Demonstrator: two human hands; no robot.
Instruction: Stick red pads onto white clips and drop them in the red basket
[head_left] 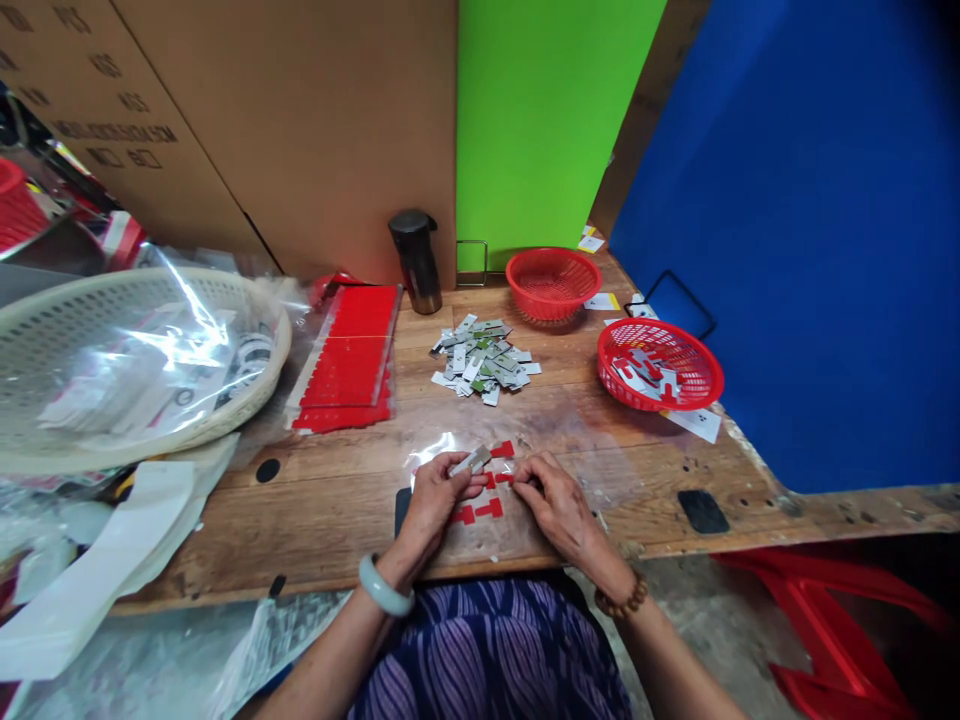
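Near the table's front edge, my left hand (437, 500) is closed on a small grey-and-white flat piece (472, 461), held between thumb and fingers. My right hand (556, 503) pinches the end of a small red T-shaped piece (504, 478) just to the right of it. Between and below my hands, further red T-shaped pieces (489, 508) lie on a clear plastic sheet (499, 545). Part of one red piece is hidden behind my left fingers. Farther back is a loose pile of grey-and-white flat pieces (487, 362).
A red basket (553, 285) stands at the back; another (660, 400) on the right holds white and red pieces. Red sheets (349, 350) lie left of the pile, beside a dark flask (417, 262). A large cream basket (277, 370) with plastic-wrapped items fills the left side.
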